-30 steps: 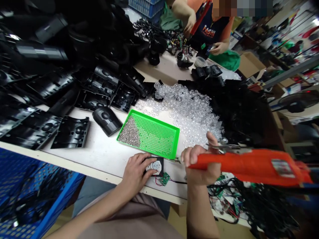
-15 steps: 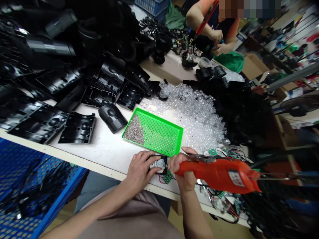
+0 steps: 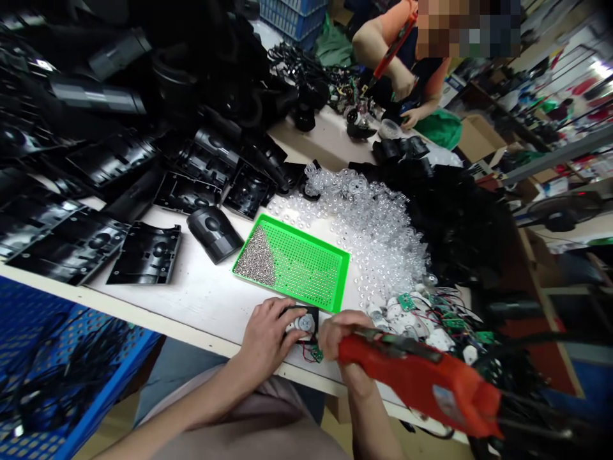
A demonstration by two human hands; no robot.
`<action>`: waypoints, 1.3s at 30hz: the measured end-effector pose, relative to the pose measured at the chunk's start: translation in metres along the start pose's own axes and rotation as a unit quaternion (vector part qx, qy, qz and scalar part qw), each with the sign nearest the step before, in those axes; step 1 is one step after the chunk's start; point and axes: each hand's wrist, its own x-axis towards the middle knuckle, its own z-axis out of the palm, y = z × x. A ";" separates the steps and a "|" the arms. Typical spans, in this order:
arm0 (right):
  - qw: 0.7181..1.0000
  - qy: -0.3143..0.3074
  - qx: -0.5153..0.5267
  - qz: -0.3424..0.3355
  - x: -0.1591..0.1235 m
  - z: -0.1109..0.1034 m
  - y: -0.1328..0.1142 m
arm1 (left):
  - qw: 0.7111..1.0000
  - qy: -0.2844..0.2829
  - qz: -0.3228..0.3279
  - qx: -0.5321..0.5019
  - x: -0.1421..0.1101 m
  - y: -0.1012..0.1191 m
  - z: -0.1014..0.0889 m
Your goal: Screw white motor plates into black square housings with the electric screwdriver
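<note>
My left hand (image 3: pixel 268 332) rests at the bench's front edge, its thumb and fingers closed round a small grey-white round part (image 3: pixel 305 324) seated in a black plastic piece (image 3: pixel 312 313). A little green circuit board (image 3: pixel 316 353) with red wires lies just below that part. My right hand (image 3: pixel 338 335) is wrapped round the front of a red electric screwdriver (image 3: pixel 416 377), which lies nearly level, its rear end sloping down to the right. Its bit is hidden by my fingers. Right behind both hands sits a green perforated tray (image 3: pixel 345 268) with small metal screws (image 3: pixel 258 260) heaped in its left end.
Clear plastic pieces (image 3: pixel 383 223) are piled right of the tray. Motors and wired boards (image 3: pixel 426 319) lie near the right hand. Black shells (image 3: pixel 148 252) cover the left side. A blue crate (image 3: pixel 90 409) stands below left. Across the bench, a co-worker's hands (image 3: pixel 405 83) are at work.
The red screwdriver's rear end has dropped and my right hand has shifted slightly, uncovering more wired boards. My left hand keeps its hold. The co-worker's hands have moved apart.
</note>
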 end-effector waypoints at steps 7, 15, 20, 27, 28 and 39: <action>0.992 0.106 0.021 -0.059 0.038 -0.026 0.004 | 1.000 0.006 0.005 -0.004 0.001 0.000 -0.001; 0.994 0.107 0.013 -0.035 0.042 -0.034 0.038 | 1.000 0.005 -0.002 0.005 -0.001 -0.002 0.002; 0.995 0.088 0.010 -0.040 0.043 -0.035 0.041 | 1.000 0.009 0.001 0.005 -0.001 -0.002 0.001; 0.995 0.089 -0.010 -0.041 0.040 -0.033 0.040 | 1.000 0.012 -0.004 0.002 0.000 -0.001 0.001; 0.995 0.090 -0.011 -0.042 0.039 -0.033 0.040 | 1.000 0.012 -0.003 0.000 0.000 -0.001 0.001; 0.996 0.077 0.000 -0.041 0.041 -0.032 0.042 | 1.000 0.013 0.002 -0.005 0.000 -0.001 0.000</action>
